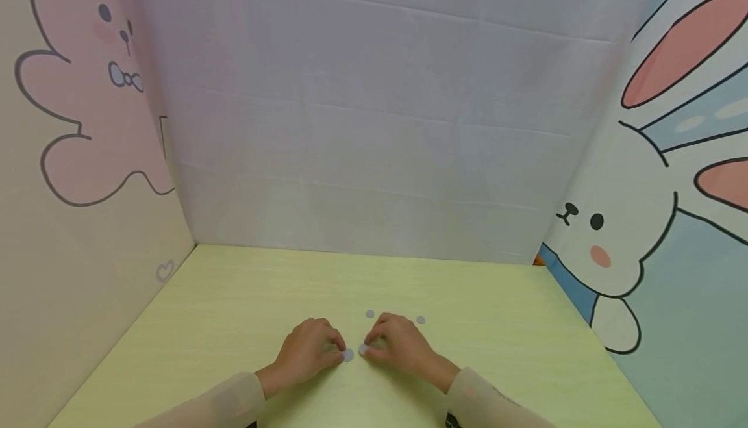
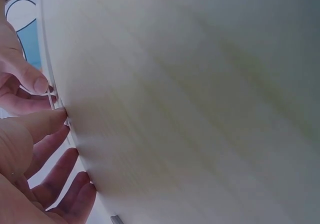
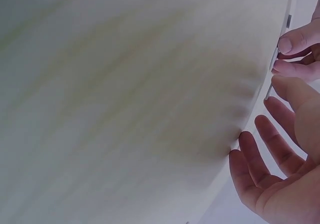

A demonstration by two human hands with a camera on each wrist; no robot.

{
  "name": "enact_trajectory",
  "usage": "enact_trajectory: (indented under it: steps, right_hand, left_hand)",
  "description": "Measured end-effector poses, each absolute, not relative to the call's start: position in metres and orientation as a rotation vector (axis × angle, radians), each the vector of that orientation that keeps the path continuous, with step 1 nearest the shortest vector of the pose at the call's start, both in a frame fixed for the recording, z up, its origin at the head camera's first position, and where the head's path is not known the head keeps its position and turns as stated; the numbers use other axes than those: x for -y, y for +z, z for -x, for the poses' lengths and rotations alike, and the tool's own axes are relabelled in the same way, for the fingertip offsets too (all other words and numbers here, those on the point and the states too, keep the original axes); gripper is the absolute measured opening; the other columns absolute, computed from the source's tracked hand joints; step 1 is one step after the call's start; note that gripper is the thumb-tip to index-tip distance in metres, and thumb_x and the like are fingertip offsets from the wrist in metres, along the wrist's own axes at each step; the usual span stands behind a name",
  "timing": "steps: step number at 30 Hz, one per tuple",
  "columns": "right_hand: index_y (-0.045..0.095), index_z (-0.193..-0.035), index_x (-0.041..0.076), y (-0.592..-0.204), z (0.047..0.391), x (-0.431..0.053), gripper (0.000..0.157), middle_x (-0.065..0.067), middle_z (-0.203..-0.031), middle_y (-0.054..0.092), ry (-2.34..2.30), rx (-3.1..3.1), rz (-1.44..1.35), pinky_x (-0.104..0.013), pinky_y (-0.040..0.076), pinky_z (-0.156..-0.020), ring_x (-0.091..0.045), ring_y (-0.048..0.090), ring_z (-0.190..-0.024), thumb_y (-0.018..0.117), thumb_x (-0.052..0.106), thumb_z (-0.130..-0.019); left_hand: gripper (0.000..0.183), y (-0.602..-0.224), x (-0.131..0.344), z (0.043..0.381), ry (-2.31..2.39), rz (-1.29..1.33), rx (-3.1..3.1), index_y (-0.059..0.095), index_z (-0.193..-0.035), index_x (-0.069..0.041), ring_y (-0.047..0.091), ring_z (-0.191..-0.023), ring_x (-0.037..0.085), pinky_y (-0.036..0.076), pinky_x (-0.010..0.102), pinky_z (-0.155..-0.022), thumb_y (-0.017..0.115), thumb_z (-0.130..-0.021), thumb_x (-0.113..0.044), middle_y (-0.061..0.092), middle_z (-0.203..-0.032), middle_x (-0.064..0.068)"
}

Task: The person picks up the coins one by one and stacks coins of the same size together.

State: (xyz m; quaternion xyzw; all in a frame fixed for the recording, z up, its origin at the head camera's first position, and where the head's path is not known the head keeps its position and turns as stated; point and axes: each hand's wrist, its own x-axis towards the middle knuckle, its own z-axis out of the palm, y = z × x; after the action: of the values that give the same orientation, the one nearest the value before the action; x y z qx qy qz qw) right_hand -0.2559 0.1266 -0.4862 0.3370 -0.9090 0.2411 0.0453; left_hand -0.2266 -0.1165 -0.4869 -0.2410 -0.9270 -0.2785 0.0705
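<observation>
In the head view my left hand (image 1: 310, 352) pinches a small pale round disc (image 1: 349, 355) between thumb and forefinger, low over the table. Facing it, my right hand (image 1: 403, 345) pinches a second small pale disc (image 1: 363, 349) the same way. A narrow gap parts the two discs. From the left wrist, my left hand (image 2: 47, 159) shows its other fingertips at the tabletop. The right wrist view has the disc in my right hand (image 3: 287, 149) nearly edge-on, a thin sliver at the fingertips.
Two more pale discs lie beyond my hands, one disc (image 1: 370, 314) near the middle and another disc (image 1: 421, 319) farther right. The yellow-green table (image 1: 245, 285) is bounded by a plain back panel (image 1: 362, 155) and side panels with cartoon animals.
</observation>
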Motion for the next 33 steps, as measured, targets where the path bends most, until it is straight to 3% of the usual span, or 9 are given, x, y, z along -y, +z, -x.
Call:
enact_trajectory:
  steps: [13,33]
  right_hand:
    - [0.085,-0.093,0.015,-0.486,0.252,-0.112,0.008,0.009,-0.091,0.074,0.728,2.772,-1.064,-0.020,0.052,-0.077,-0.005,0.064,-0.086,0.087,0.022,-0.090]
    - [0.085,-0.094,0.018,-0.486,0.250,-0.099,0.008,0.012,-0.093,0.074,0.671,2.778,-1.060,-0.025,0.055,-0.084,-0.004,0.065,-0.089,0.088,0.025,-0.090]
  left_hand:
    - [0.012,-0.488,0.118,0.226,-0.860,0.714,2.789,0.083,-0.085,-0.022,0.062,-0.086,0.014,0.055,0.036,-0.072,0.094,-0.080,-0.023,0.073,-0.093,-0.008]
    - [0.012,-0.486,0.121,0.226,-0.895,0.721,2.784,0.084,-0.086,-0.021,0.064,-0.090,0.018,0.059,0.046,-0.076,0.094,-0.080,-0.023,0.074,-0.096,-0.004]
